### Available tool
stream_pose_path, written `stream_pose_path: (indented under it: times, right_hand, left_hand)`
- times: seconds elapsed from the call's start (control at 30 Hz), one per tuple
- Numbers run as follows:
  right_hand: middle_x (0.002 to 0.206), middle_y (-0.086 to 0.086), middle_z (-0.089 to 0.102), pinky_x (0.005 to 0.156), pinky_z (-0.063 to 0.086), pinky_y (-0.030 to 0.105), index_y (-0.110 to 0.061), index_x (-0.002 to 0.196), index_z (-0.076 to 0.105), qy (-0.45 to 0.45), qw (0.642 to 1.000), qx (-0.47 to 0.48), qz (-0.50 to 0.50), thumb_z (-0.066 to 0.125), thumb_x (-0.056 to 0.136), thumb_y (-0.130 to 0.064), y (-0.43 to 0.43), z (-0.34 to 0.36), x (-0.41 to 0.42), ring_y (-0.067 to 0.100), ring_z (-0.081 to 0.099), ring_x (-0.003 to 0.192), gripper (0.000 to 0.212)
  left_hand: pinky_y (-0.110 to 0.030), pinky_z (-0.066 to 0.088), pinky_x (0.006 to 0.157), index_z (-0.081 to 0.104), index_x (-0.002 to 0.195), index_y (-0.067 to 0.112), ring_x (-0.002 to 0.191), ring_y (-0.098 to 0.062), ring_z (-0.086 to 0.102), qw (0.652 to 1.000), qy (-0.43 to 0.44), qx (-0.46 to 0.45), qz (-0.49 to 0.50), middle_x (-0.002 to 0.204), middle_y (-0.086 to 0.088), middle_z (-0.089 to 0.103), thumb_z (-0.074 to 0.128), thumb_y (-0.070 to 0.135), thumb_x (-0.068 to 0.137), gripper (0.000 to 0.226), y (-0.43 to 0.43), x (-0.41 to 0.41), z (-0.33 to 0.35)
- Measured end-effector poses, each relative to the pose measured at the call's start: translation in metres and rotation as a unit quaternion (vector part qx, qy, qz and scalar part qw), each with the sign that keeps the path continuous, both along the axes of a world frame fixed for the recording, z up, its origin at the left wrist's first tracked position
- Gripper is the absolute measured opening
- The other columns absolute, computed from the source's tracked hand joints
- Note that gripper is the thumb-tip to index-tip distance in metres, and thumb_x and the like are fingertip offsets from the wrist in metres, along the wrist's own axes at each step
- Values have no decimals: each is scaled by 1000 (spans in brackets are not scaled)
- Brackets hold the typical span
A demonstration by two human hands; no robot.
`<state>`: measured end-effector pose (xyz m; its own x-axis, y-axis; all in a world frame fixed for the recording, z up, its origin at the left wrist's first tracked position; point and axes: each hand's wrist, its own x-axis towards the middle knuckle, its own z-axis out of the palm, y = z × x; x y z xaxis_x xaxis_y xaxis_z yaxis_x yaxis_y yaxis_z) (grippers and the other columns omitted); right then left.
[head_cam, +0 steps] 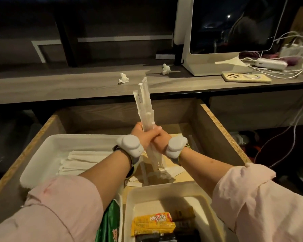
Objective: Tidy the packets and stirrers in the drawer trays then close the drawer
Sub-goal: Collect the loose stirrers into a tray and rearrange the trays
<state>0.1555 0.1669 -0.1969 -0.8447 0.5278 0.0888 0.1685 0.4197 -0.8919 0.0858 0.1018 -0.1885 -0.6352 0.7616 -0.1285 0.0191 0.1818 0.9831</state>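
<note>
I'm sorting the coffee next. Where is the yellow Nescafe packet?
In the head view, bottom centre, the yellow Nescafe packet lies in the near right white tray, beside dark packets.

Pale pink sleeves [63, 206], rolled up the forearms; white, rounded wrist trackers [130, 144] on grey-green straps [134, 162] behind the left hand [143, 135] and the right hand [162, 140].

Yellow packet [153, 224] in the white tray [164, 187], below the fingers [153, 133] toward the viewer, reads "NESCAFE"; smaller print is illegible.
</note>
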Motion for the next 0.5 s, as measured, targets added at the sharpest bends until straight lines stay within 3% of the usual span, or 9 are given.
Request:
stream_pose_path:
  times: [0.03, 0.1, 0.17, 0.23, 0.3, 0.37, 0.4, 0.43, 0.5]
  right_hand:
    - [138, 19, 49, 92, 30, 0, -2, 141, 37, -22, 1000, 19, 6, 44, 98, -8, 1, 1, 0, 27, 42, 130, 44]
    - [139, 17, 50, 103, 36, 19, -4, 140, 40, -145, 985, 52, 73, 52, 95, -14, 12, 4, 7, 30, 45, 129, 48]
    - [135, 15, 54, 105, 44, 39, -8, 135, 46, -317, 935, 83, 135, 57, 92, -22, 24, 18, 16, 33, 53, 122, 47]
    - [134, 12, 56, 103, 46, 41, -10, 132, 52, -414, 885, 182, 108, 55, 92, -23, 41, 33, 21, 31, 56, 120, 42]
    - [128, 12, 60, 96, 49, 32, -9, 125, 58, -324, 926, 194, 3, 51, 94, -23, 52, 56, 24, 27, 58, 116, 35]
    - [121, 11, 63, 72, 54, 18, -12, 121, 58, -61, 992, 30, -111, 51, 95, -26, 52, 75, 26, 21, 63, 104, 31]
    - [121, 8, 62, 64, 51, 13, -15, 123, 56, 59, 990, -39, -123, 50, 95, -30, 47, 82, 26, 14, 62, 99, 32]
    - [123, 3, 60, 66, 49, 11, -19, 126, 53, 133, 982, -75, -109, 49, 95, -33, 42, 88, 26, 8, 58, 99, 34]
    - [128, -4, 56, 79, 46, 13, -25, 129, 51, 154, 987, -17, -46, 47, 95, -34, 29, 89, 19, 4, 54, 107, 35]
  left_hand:
    - [-30, 48, 76, 52, 117, 22, 87, -14, 61, 1000, -3, -14, 16, 111, -8, 65, 70, 38, 77, 47, 2, 1, -4]
    - [-29, 49, 72, 56, 114, 19, 81, -16, 61, 997, -4, -66, 40, 95, -4, 66, 64, 41, 81, 41, 4, 4, -9]
    - [-25, 45, 64, 57, 105, 22, 71, -15, 58, 992, 8, -118, 54, 79, 1, 61, 61, 46, 81, 34, -1, 6, -10]
    - [-29, 44, 75, 59, 102, 23, 79, -19, 59, 993, 4, -109, 39, 84, 0, 61, 63, 43, 81, 29, -5, 8, -14]
    - [-31, 44, 81, 60, 102, 22, 93, -24, 61, 998, -21, -62, 23, 96, -3, 65, 66, 32, 81, 24, -6, 18, -14]
    - [-31, 44, 83, 60, 105, 18, 98, -26, 62, 998, -20, -45, 26, 104, -6, 67, 67, 20, 81, 25, -5, 28, -15]
    - [-30, 45, 83, 60, 105, 15, 99, -28, 62, 999, -19, -38, 25, 105, -9, 68, 65, 15, 82, 23, -3, 31, -16]
    - [-29, 47, 80, 61, 104, 13, 97, -29, 63, 999, -23, -29, 19, 104, -12, 68, 64, 12, 83, 21, -2, 34, -16]
    - [-21, 48, 64, 62, 103, 11, 80, -21, 61, 1000, 0, -28, 10, 89, -5, 67, 67, 12, 80, 23, 0, 34, -19]
